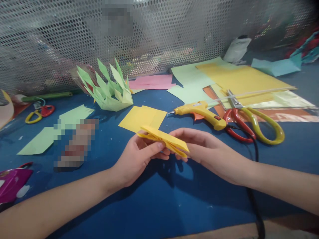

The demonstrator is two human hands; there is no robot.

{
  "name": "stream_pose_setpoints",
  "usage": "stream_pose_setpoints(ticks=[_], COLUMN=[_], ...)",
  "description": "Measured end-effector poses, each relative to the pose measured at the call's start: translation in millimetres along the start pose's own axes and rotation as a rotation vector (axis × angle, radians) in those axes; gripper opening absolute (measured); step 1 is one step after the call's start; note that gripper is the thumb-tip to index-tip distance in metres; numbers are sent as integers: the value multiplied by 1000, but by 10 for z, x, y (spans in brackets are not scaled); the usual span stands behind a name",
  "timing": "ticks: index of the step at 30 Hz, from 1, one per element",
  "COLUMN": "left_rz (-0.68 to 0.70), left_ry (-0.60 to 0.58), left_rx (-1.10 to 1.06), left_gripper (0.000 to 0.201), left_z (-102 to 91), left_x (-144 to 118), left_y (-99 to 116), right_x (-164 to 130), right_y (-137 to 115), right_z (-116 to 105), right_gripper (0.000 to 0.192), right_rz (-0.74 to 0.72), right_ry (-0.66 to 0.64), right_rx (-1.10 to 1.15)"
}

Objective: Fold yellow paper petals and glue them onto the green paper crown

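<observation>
A folded piece of yellow paper (171, 140), with several layers pinched towards its middle, is held above the blue table. My left hand (139, 156) grips it from the left, thumb pressed on its near side and fingers beneath. At its right end, my right hand (206, 149) closes round the paper, its fingers partly hidden behind the folds. Just beyond both hands lie flat yellow paper squares (143, 118). A yellow glue gun (199, 111) with an orange trigger rests past my right hand, its nozzle pointing left.
Large red-and-yellow scissors (249, 119) lie right, by stacked paper sheets (239, 78). A green folded-paper piece (109, 94) stands back left, near pink paper (152, 81). Green sheets (74, 114) and small scissors (40, 113) lie left. A black cable (255, 199) crosses the table (149, 212).
</observation>
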State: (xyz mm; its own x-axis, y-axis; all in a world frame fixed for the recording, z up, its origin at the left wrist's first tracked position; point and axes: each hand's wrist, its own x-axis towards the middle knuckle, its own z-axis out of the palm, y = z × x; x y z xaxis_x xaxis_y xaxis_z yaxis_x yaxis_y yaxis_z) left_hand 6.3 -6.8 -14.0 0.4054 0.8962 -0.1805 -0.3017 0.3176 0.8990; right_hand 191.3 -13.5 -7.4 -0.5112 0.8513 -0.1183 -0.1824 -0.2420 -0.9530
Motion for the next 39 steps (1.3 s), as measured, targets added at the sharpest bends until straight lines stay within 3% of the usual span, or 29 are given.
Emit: stream_pose_setpoints(ticks=[4,14,17,21,24,30,34,39], left_rz=[-13,20,1,-15,10,42,22,22], left_ry=[-41,-57,-65,-38,-6,12,5,-49], left_rx=[36,99,113,175,170,127,128,211], left_gripper=[14,22,15,9,7,12,12,13], left_z=[0,-16,-12,-20,-21,2,2,-6], left_x=[-17,-41,-35,-26,-24,-36,-43,-64], left_y=[-3,-7,-14,-47,-67,-66,-49,-30], right_x=[-2,14,15,-15,-51,-65,-54,-54], right_y=[6,-62,-75,-39,-5,-9,-32,-32], right_z=[-15,-107,-125,-112,-91,-44,-26,-19], right_gripper=[14,8,8,8,18,23,8,11], right_rz=[-41,30,-35,-206,-244,-106,-173,-260], right_ry=[42,125,137,247,280,228,265,316], right_rx=[-28,-287,-452,-638,-613,-456,-520,-624])
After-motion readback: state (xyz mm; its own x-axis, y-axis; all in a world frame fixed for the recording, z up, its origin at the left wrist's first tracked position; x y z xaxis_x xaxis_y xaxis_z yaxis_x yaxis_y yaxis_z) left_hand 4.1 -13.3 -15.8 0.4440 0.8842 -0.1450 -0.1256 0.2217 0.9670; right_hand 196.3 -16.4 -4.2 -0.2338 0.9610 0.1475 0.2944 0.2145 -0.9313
